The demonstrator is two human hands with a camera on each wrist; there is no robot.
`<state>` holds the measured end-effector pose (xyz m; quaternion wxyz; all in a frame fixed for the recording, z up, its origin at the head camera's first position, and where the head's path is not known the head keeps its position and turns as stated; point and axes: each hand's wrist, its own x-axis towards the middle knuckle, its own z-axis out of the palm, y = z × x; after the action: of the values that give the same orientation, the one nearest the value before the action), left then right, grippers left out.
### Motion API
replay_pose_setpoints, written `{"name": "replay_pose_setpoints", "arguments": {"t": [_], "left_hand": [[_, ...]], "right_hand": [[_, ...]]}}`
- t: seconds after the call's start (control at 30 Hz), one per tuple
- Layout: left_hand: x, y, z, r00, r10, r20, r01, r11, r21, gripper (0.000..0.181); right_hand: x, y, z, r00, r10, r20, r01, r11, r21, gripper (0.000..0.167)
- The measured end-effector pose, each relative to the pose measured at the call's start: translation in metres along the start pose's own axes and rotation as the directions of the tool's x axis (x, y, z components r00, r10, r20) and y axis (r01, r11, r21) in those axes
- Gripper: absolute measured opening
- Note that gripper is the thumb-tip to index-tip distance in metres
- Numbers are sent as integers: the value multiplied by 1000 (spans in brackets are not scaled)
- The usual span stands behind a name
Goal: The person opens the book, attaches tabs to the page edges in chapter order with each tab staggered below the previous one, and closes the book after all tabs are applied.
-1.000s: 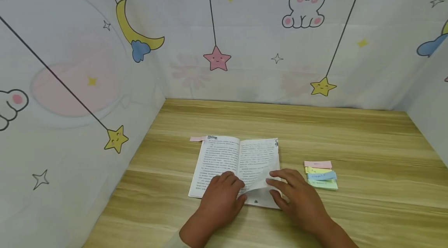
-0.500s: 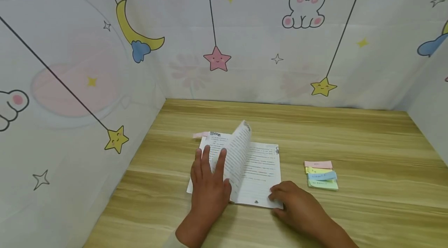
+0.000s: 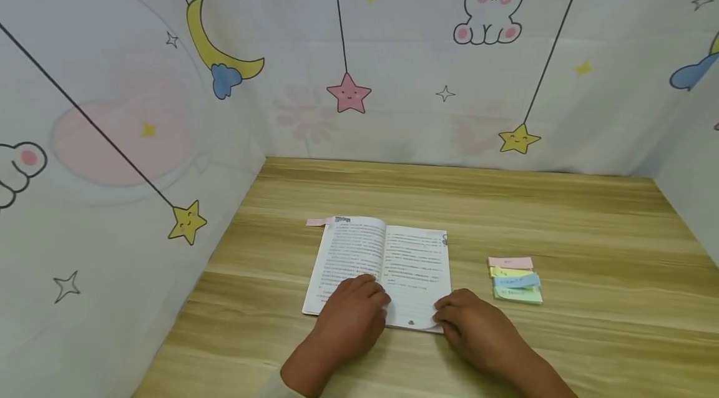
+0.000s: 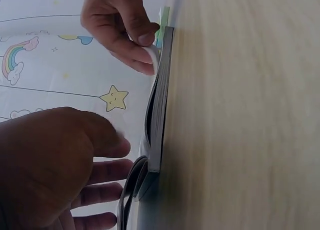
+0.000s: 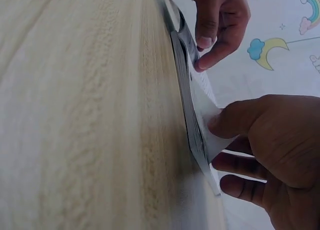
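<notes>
The opened book (image 3: 415, 261) lies on the wooden table (image 3: 590, 229), left of overlapping paper strips (image 3: 513, 281). My right hand (image 3: 484, 330) pinches a page (image 5: 216, 140) between thumb and fingers at its near right corner; my left hand (image 3: 351, 315), fingers relaxed and gripping nothing, rests on the near part beside the spine.

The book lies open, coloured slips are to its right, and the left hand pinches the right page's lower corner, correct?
Wrong hand: the right hand pinches that page, as the right wrist view shows. The book does lie open, slips to its right.
</notes>
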<state>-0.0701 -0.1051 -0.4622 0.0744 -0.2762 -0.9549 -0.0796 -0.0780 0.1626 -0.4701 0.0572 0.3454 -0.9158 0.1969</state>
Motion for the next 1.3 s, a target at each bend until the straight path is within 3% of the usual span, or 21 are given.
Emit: {"name": "replay_pose_setpoints", "arguments": {"t": [0.13, 0.33, 0.43, 0.53, 0.63, 0.7, 0.8, 0.83, 0.9, 0.97, 1.03, 1.07, 1.13, 1.2, 1.3], "left_hand": [[1, 1, 3, 1000, -10, 20, 10, 1000, -4, 30], [2, 3, 9, 1000, -27, 17, 26, 999, 20, 37], [3, 5, 10, 999, -40, -22, 40, 999, 12, 34], [3, 5, 9, 992, -66, -109, 66, 998, -7, 39], [4, 4, 9, 967, -106, -233, 101, 994, -30, 60], [5, 2, 9, 937, -126, -325, 118, 992, -45, 74], [6, -2, 11, 887, -151, -436, 136, 989, -66, 86], [6, -2, 10, 878, -150, -454, 141, 989, -54, 85], [6, -3, 8, 889, -137, -436, 153, 988, 0, 82], [5, -3, 5, 924, -107, -367, 143, 987, 72, 72], [4, -3, 2, 957, -81, -277, 125, 982, 144, 57], [3, -3, 1, 967, -77, -241, 119, 979, 164, 49], [2, -3, 0, 974, -95, -205, 132, 976, 175, 31], [1, -3, 0, 971, -145, -191, 177, 971, 163, 18], [0, -4, 2, 964, -205, -170, 228, 964, 134, 14]], "right_hand": [[2, 2, 2, 992, -46, -115, 45, 999, -14, 17], [9, 0, 2, 945, -147, -291, 145, 989, -29, 23], [12, -3, 0, 915, -197, -353, 200, 979, -28, 24], [13, -5, 0, 890, -214, -403, 221, 975, -30, 21], [11, -5, 0, 884, -182, -431, 191, 981, -23, 39], [10, -4, 0, 886, -170, -431, 179, 984, -21, 31], [9, -3, 3, 921, -144, -362, 152, 988, -7, 19], [8, -3, 4, 938, -128, -321, 136, 991, 2, 22], [6, -4, 6, 969, -85, -231, 89, 996, 6, 30], [3, -6, 8, 990, -31, -139, 33, 999, 13, 27], [1, -7, 8, 997, -1, -78, 2, 1000, 15, 25], [0, -7, 8, 998, 8, -59, -7, 1000, 14, 25], [-1, -7, 8, 999, 22, -33, -21, 1000, 10, 24], [-1, -7, 9, 999, 26, -19, -26, 1000, 8, 24], [-1, -6, 9, 1000, 24, -11, -24, 1000, 6, 24]]}}
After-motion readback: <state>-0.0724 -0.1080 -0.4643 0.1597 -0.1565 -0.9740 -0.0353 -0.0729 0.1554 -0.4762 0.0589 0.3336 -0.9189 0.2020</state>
